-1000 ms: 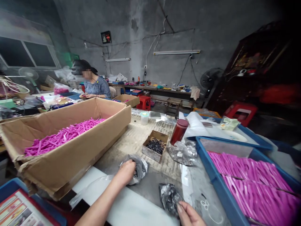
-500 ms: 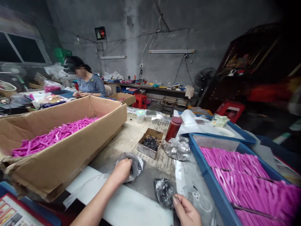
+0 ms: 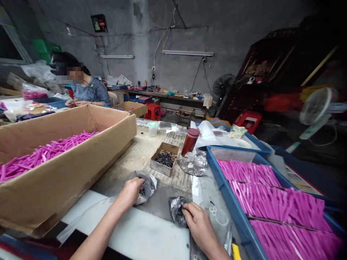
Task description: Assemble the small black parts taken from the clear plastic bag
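Observation:
My left hand (image 3: 132, 191) reaches into the mouth of a clear plastic bag (image 3: 151, 187) that holds small dark pieces. Its fingers are pinched together at the bag's opening, and what lies between them is too small to make out. To the right, my right hand (image 3: 199, 221) has its fingertips at the mouth of a crumpled dark plastic bag (image 3: 175, 209). Those fingers are closed, their tips partly hidden by the bag. Beyond both bags stands a small open cardboard box (image 3: 161, 168) of small black pieces.
A large cardboard carton (image 3: 81, 162) of pink strips stands left. On the right, a blue tray (image 3: 225, 184) holds rows of pink strips. A dark red canister (image 3: 190, 141) and a silvery plastic bag (image 3: 193, 164) stand behind. A co-worker (image 3: 90, 90) sits at the far left.
My right hand has moved forward from the near edge of the dark bag to its mouth. The left hand stays at the clear bag. The whole view has shifted to the right.

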Action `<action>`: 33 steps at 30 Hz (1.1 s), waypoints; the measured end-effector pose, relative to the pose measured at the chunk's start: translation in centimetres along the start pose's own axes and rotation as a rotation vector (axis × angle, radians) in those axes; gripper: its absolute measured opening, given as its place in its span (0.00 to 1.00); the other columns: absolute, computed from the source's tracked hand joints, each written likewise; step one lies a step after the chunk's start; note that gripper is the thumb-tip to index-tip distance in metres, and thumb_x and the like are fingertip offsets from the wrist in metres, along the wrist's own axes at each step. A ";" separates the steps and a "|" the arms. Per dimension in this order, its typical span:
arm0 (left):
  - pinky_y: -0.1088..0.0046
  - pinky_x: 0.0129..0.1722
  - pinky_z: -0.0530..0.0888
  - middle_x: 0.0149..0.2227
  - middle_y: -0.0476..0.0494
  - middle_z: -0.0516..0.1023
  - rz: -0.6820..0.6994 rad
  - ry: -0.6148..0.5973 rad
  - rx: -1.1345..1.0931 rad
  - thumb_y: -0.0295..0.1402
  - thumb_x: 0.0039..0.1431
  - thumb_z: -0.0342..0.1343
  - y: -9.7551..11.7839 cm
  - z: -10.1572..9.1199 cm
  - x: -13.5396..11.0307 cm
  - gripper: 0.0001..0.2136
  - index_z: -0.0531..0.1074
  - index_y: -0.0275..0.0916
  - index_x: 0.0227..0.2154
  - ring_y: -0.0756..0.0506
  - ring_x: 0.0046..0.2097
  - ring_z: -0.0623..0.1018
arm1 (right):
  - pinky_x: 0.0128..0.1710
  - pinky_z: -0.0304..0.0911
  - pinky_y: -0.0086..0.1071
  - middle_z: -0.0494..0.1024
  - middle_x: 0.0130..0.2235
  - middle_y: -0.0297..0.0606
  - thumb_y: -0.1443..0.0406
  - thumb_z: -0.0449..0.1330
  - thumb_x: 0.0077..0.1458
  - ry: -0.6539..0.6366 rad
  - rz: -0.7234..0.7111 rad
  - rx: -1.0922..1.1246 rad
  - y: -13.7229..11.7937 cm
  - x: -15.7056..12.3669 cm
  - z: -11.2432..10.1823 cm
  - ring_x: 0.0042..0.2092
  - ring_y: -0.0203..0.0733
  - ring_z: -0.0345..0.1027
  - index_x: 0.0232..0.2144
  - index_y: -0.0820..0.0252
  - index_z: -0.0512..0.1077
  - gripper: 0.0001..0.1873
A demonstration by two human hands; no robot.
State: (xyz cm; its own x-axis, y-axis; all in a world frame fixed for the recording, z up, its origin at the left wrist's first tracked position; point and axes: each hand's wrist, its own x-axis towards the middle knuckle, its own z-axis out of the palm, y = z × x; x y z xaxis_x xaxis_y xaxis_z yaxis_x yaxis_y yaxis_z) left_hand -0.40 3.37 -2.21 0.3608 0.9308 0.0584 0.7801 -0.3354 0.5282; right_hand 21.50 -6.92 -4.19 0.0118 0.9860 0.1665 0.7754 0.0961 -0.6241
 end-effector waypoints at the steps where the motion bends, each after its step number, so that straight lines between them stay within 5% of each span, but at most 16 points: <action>1: 0.78 0.29 0.61 0.23 0.47 0.68 0.010 0.006 0.014 0.23 0.46 0.43 0.0 0.0 -0.1 0.10 0.68 0.36 0.19 0.49 0.28 0.67 | 0.33 0.55 0.27 0.71 0.27 0.37 0.71 0.46 0.49 -0.036 -0.018 -0.096 -0.1 0.2 0.1 0.33 0.39 0.63 0.27 0.60 0.69 0.12; 4: 0.78 0.27 0.61 0.22 0.47 0.68 0.036 0.016 0.072 0.23 0.48 0.42 0.2 -0.1 -0.3 0.11 0.69 0.36 0.19 0.50 0.27 0.67 | 0.32 0.54 0.27 0.71 0.27 0.37 0.73 0.46 0.47 -0.112 -0.043 -0.300 -0.1 0.7 0.7 0.32 0.39 0.64 0.25 0.60 0.69 0.12; 12: 0.80 0.26 0.61 0.22 0.48 0.70 0.067 0.073 0.049 0.26 0.49 0.42 1.6 -0.4 -0.8 0.11 0.69 0.37 0.22 0.51 0.26 0.69 | 0.31 0.48 0.32 0.72 0.28 0.38 0.76 0.47 0.44 -0.159 -0.092 -0.410 -0.4 1.0 1.4 0.33 0.43 0.63 0.23 0.59 0.68 0.13; 25: 0.81 0.20 0.60 0.15 0.54 0.64 -0.081 -0.190 -0.740 0.29 0.43 0.47 5.8 3.3 -2.1 0.07 0.70 0.34 0.23 0.54 0.19 0.62 | 0.32 0.51 0.29 0.71 0.27 0.37 0.76 0.44 0.47 -0.106 -0.085 -0.330 0.3 0.0 1.1 0.31 0.39 0.63 0.25 0.61 0.65 0.12; 33: 0.81 0.23 0.60 0.19 0.52 0.64 -0.060 -0.270 -1.071 0.27 0.39 0.53 7.1 5.5 -2.8 0.08 0.69 0.32 0.27 0.54 0.22 0.62 | 0.33 0.60 0.31 0.73 0.31 0.40 0.72 0.46 0.46 0.041 -0.004 0.060 0.6 -0.7 1.0 0.35 0.42 0.65 0.31 0.61 0.65 0.10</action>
State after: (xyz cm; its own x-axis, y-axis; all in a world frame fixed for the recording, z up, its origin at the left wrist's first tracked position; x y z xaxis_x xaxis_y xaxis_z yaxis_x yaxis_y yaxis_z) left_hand 6.94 -2.40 -3.32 0.5389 0.8352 -0.1097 0.0013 0.1294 0.9916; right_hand 21.32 -7.46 -5.40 0.0356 0.9793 0.1995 0.7365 0.1092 -0.6675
